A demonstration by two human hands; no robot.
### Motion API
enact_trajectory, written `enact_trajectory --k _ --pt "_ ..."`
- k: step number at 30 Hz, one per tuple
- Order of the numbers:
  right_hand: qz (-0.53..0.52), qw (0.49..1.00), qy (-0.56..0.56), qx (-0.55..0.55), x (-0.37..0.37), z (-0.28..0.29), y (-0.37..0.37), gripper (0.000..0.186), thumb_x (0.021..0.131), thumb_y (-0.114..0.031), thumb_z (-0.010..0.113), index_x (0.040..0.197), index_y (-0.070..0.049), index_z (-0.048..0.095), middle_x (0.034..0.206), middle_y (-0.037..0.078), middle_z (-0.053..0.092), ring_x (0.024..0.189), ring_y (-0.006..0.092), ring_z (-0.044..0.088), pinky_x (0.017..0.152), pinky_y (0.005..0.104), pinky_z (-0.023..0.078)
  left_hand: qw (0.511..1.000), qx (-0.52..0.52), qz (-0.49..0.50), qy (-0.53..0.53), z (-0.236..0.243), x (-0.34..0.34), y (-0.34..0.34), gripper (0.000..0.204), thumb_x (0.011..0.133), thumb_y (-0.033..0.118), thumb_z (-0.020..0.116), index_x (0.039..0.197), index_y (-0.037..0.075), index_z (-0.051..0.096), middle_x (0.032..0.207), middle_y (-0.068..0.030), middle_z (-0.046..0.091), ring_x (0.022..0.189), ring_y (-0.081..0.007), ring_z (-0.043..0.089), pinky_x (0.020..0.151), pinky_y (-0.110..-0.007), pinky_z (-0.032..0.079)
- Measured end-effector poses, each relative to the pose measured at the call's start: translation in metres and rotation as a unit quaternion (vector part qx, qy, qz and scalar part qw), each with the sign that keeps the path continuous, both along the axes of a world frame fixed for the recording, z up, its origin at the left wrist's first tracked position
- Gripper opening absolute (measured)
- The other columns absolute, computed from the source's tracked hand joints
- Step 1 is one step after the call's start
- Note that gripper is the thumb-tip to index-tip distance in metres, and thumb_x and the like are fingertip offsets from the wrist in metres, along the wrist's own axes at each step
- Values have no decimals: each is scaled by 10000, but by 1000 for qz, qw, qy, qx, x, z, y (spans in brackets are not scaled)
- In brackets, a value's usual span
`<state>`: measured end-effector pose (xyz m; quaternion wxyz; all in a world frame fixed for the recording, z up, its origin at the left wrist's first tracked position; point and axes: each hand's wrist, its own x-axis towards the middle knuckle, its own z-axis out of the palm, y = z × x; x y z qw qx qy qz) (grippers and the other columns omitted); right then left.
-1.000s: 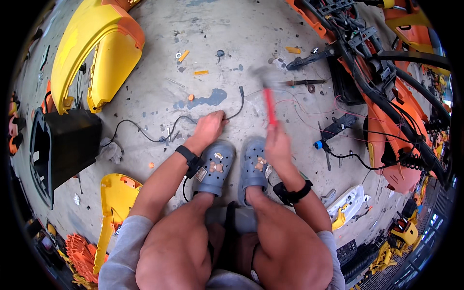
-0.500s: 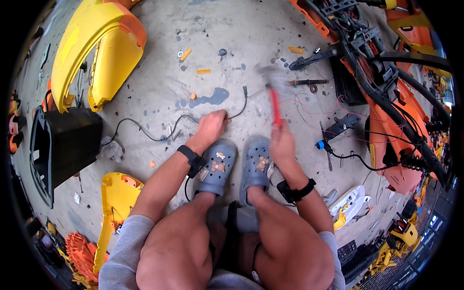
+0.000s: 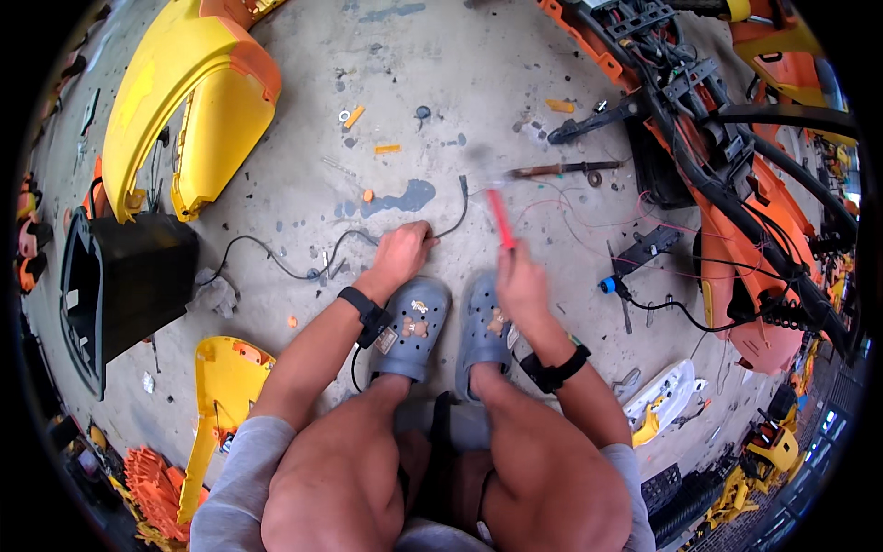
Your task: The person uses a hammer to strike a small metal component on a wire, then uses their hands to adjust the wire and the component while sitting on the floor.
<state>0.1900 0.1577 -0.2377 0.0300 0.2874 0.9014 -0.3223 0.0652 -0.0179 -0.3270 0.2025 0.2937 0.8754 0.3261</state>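
One view, head-worn: left fisheye of the pair, upright, looking steeply down at the floor (image 3: 308, 120). Knees (image 3: 575, 474) sit closest, low in frame; left hand (image 3: 403, 254) and right hand (image 3: 522, 283) mid-frame, farther out. Straight edges bow near the rim.

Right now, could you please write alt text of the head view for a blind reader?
A person's right hand grips a red-handled hammer-like tool, its head blurred; the left hand holds a dark cable at the stained floor. Yellow panels lie left, a black and orange frame right.
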Motion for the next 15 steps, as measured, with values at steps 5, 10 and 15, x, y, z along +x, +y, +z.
enact_trajectory --k 5,10,15 --pt "82 989 26 -120 -26 71 -6 288 984 -283 518 1080 -11 537 700 271 591 691 489 600 571 520 441 1000 -11 11 -11 2 4 -13 191 843 212 692 866 34 627 835 -181 661 805 -391 630 690 -463 500" --pt "0 971 172 -167 -34 85 -13 278 993 -287 503 1054 -20 553 697 272 589 677 485 599 562 526 435 1000 3 11 -17 3 -1 -5 184 843 205 690 863 32 630 854 -188 661 814 -390 631 695 -460 498" --pt "11 1000 -17 -6 4 -13 20 321 1009 -321 467 1052 -15 553 684 248 591 658 469 599 576 503 447 1000 2 16 -2 3 -4 1 180 846 195 689 872 28 627 847 -189 658 811 -383 632 694 -454 499"
